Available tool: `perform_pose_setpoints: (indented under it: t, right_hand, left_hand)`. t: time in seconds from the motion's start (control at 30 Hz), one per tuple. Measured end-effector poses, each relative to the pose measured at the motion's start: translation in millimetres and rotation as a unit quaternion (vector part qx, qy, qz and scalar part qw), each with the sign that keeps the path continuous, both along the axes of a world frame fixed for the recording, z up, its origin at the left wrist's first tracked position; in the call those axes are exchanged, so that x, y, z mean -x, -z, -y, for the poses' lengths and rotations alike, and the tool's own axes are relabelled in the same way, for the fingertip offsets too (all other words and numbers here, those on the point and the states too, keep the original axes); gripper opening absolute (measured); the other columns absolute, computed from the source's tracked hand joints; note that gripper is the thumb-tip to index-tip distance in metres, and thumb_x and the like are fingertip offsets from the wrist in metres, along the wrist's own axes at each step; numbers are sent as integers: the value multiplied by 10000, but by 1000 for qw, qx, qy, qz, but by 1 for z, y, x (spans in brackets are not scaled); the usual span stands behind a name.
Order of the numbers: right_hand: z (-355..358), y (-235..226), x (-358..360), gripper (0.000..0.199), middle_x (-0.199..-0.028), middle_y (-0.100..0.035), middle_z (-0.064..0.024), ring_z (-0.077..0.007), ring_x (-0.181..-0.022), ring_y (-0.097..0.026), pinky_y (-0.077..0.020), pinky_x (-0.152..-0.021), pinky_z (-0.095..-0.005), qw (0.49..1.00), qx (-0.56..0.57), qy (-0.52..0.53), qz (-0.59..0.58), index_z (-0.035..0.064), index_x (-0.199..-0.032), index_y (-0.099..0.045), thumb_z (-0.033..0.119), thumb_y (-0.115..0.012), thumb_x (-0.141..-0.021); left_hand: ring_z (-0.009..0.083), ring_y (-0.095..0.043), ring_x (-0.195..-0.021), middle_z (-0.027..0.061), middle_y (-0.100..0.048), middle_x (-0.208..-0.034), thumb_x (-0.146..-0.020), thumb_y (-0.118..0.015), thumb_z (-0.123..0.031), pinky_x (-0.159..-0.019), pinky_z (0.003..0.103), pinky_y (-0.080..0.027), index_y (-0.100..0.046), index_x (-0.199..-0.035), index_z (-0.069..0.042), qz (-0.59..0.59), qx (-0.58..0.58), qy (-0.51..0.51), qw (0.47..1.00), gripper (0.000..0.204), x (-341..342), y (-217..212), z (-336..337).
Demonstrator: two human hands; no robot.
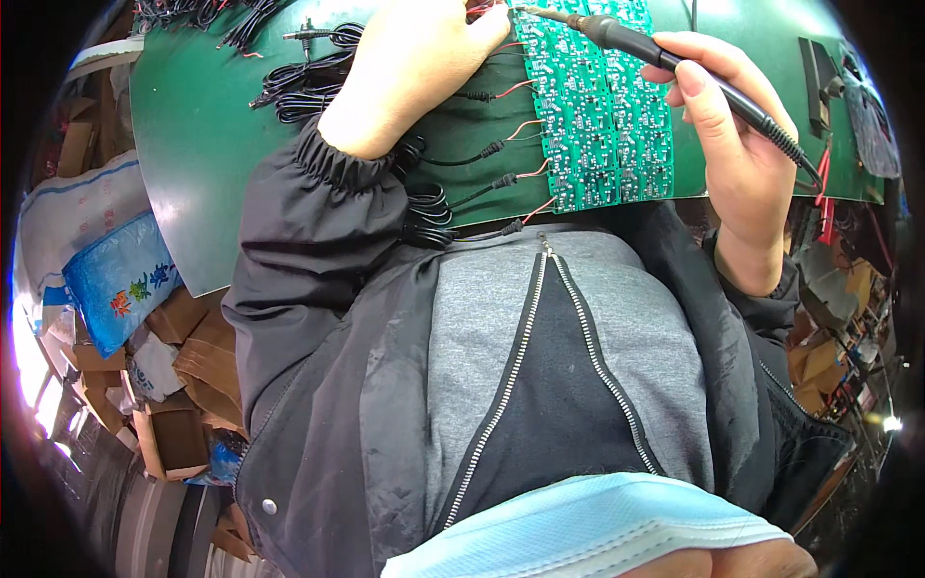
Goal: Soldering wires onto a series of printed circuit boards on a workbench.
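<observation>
My right hand (740,135) grips a soldering iron (628,40) like a pen, and its tip points left over the top of the boards. Near the top edge my left hand (409,67) is closed, its thumb and fingers pinched around a thin red wire (484,10); part of the fingers is cut off by the frame. Beneath the iron lies a panel of green circuit boards (580,144) crowded with small parts. Several black cables (472,154) run to its left edge, their thin red wire ends meeting the boards.
All this lies on a green table (198,173). Coiled black cables (306,87) are bundled beyond my left forearm, with more wires (241,21) at the far left. A black stand-like object (817,87) and a clear plastic bag (872,125) sit right. Cardboard boxes (207,366) crowd the floor.
</observation>
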State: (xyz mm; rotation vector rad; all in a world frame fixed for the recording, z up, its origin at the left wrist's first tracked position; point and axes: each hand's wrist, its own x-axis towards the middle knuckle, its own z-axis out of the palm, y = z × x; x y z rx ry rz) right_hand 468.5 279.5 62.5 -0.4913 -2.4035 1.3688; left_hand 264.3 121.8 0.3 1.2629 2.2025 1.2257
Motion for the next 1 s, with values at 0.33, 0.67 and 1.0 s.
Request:
perform_pose_setpoints:
  t: [0.33, 0.67, 1.0]
  right_hand:
    - [-3, -5, -5, 261, -1023, -762, -109, -89, -858, -633, -477, -750, -215, 1000, -23, 8, -6, -38, -1226, -697, 105, -605, -1028]
    - [-7, -5, -14, 269, -1022, -762, -116, -90, -851, -617, -477, -746, -224, 999, -21, 23, -45, -46, -1225, -694, 114, -592, -1035]
    - [-5, -9, -21, 280, -1019, -761, -126, -87, -839, -614, -475, -735, -226, 998, -25, 31, -39, -46, -1228, -692, 137, -588, -1043]
  left_hand:
    - [356, -671, -719, 197, -682, -793, -919, -679, -145, -679, 406, -530, -665, -911, 10, -36, -21, -4, 999, 156, 0, 5, 1]
    - [367, -673, -733, 202, -681, -801, -916, -683, -149, -686, 414, -532, -668, -920, 7, -68, -33, -1, 997, 157, -1, 9, 0]
    - [187, -612, -710, 111, -651, -790, -922, -710, -145, -660, 332, -498, -670, -934, 8, 96, 27, 27, 995, 159, 4, -1, 1]
